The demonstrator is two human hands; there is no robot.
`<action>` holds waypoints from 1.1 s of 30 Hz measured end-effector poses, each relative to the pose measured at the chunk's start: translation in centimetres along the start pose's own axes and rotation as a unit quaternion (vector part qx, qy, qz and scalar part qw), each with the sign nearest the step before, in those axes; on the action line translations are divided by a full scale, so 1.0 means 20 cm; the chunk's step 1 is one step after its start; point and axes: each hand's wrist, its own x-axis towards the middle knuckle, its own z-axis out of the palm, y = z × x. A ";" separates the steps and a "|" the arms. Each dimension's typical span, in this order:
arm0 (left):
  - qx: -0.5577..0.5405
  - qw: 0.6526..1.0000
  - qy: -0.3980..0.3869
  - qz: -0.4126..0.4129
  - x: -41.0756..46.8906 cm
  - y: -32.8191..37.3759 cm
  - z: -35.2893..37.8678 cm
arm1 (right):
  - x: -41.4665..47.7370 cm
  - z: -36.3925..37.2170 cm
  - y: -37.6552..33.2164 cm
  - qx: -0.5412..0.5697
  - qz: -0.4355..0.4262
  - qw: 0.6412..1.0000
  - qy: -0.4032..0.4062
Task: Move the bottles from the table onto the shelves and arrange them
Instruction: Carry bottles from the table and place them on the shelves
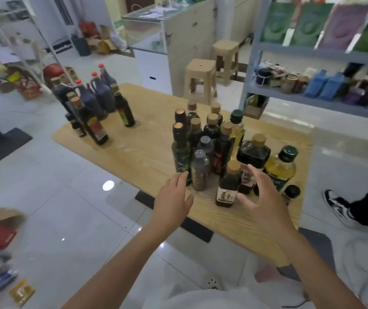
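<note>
A wooden table [147, 152] holds two groups of bottles. Several dark bottles with red caps [98, 94] stand at its far left corner. A tighter cluster of sauce and oil bottles [209, 139] stands near the front right. At the front of that cluster is a small dark bottle with a tan cap [228, 186]. My right hand [261, 197] hovers open just right of it, fingers spread, not touching. Open too, my left hand [174, 197] reaches in beside a grey-capped bottle [199, 170]. The grey metal shelves [312, 54] stand at the back right.
The shelves hold blue jugs [325, 85], jars and boxes. Two beige plastic stools [198, 79] stand behind the table. Another person's leg and sneaker [343, 206] are at the right, beside the table. A glass counter [163, 30] is farther back.
</note>
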 end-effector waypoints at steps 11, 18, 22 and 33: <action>-0.007 0.992 -0.110 0.068 0.42 -0.12 0.09 | 0.28 0.17 0.08 0.074 0.153 0.985 -0.038; 0.052 0.992 -0.077 0.081 0.55 -0.14 0.14 | 0.37 0.25 0.09 0.077 0.197 0.975 -0.072; 0.124 0.981 -0.094 0.115 0.58 -0.14 0.19 | 0.37 0.28 0.10 0.103 0.195 0.972 -0.075; 0.039 0.971 -0.042 0.230 0.53 -0.11 0.21 | 0.38 0.30 0.12 0.079 0.167 0.980 -0.078</action>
